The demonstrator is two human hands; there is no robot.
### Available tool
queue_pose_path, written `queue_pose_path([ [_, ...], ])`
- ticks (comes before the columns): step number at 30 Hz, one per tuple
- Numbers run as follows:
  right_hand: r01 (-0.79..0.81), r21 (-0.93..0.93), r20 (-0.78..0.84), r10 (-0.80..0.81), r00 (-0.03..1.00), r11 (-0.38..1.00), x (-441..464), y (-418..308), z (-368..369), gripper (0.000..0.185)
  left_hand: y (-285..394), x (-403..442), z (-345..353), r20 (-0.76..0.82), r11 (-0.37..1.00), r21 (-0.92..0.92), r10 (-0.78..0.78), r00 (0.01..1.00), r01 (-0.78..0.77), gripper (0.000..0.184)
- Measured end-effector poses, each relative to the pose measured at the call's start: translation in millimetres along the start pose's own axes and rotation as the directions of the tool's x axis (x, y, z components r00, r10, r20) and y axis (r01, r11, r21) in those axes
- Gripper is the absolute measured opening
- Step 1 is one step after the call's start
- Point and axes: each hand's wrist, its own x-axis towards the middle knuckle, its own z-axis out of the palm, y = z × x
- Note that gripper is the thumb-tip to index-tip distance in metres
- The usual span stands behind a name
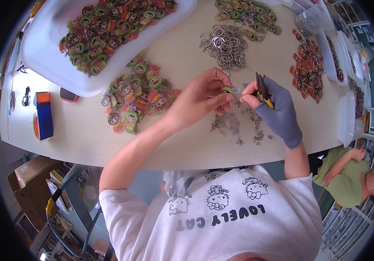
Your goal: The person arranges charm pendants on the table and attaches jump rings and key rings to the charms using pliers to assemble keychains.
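Left hand (206,95) nearly closed, thumb and fingers pinching a green charm (228,90). Gloved right hand (278,108) wrapped on pliers (262,87), tips pointing away from body; its thumb and finger pinched together, can't tell on what. Charm sits between both hands over the counter (176,63), just left of the right fingertips; long axis unclear. Looks roundish, green-rimmed, partly finger-covered.
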Motion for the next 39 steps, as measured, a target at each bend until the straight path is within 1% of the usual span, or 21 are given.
queue_pose_path([
  [1,0.023,-0.031,-0.003,-0.023,1.0,0.999,2,-1,0,0.013,0,-1,1,0.0,1.0,0.001,0.004,1.0,-0.004,0.015],
  [4,0.013,0.099,-0.082,-0.005,0.997,0.995,2,4,6,0.015,2,-2,2,0.014,1.0,0.026,-0.001,1.0,0.001,0.015],
  [7,-0.022,0.08,-0.089,0.029,0.996,0.997,3,3,6,0.018,-1,-2,2,0.013,1.0,-0.012,0.019,1.0,-0.019,0.016],
  [10,-0.035,0.049,-0.09,0.04,0.995,0.998,4,3,5,0.019,2,-3,2,0.013,1.0,-0.008,0.03,0.999,-0.03,0.017],
  [13,-0.079,0.123,-0.089,0.09,0.992,0.989,3,1,5,0.019,4,-4,2,0.012,0.999,0.005,0.033,0.999,-0.033,0.017],
  [16,-0.085,0.119,-0.1,0.097,0.99,0.989,2,2,3,0.019,3,-3,1,0.035,0.999,-0.039,0.033,0.999,-0.032,0.018],
  [19,-0.11,0.209,-0.086,0.13,0.988,0.972,1,1,3,0.02,2,-3,-1,0.088,0.994,-0.11,0.033,0.996,-0.023,0.018],
  [22,-0.133,0.235,-0.087,0.157,0.984,0.963,1,0,3,0.02,4,-3,-1,0.094,0.995,-0.097,0.03,0.995,-0.021,0.018],
  [25,-0.118,0.236,-0.123,0.15,0.981,0.965,0,-1,6,0.019,1,-3,0,0.08,0.994,-0.103,0.03,0.996,-0.022,0.018],
  [28,-0.098,0.199,-0.175,0.134,0.976,0.975,-3,-2,10,0.02,2,-3,1,0.06,0.997,-0.082,0.019,0.998,-0.014,0.018],
  [31,-0.071,0.042,-0.203,0.078,0.976,0.997,-7,-3,11,0.02,4,-5,2,0.031,1.0,0.0,0.01,0.999,-0.01,0.018],
  [34,-0.057,0.072,-0.207,0.071,0.976,0.996,-7,-3,12,0.021,2,-5,0,0.046,0.993,0.077,0.085,0.995,-0.089,0.018],
  [37,-0.076,0.152,-0.104,0.092,0.99,0.985,-7,0,5,0.021,3,-3,-6,0.172,0.996,-0.087,0.007,0.985,0.008,0.017],
  [39,-0.083,0.197,-0.082,0.101,0.991,0.977,-5,-1,5,0.021,5,-4,-6,0.179,0.995,-0.094,-0.011,0.984,0.028,0.017],
])
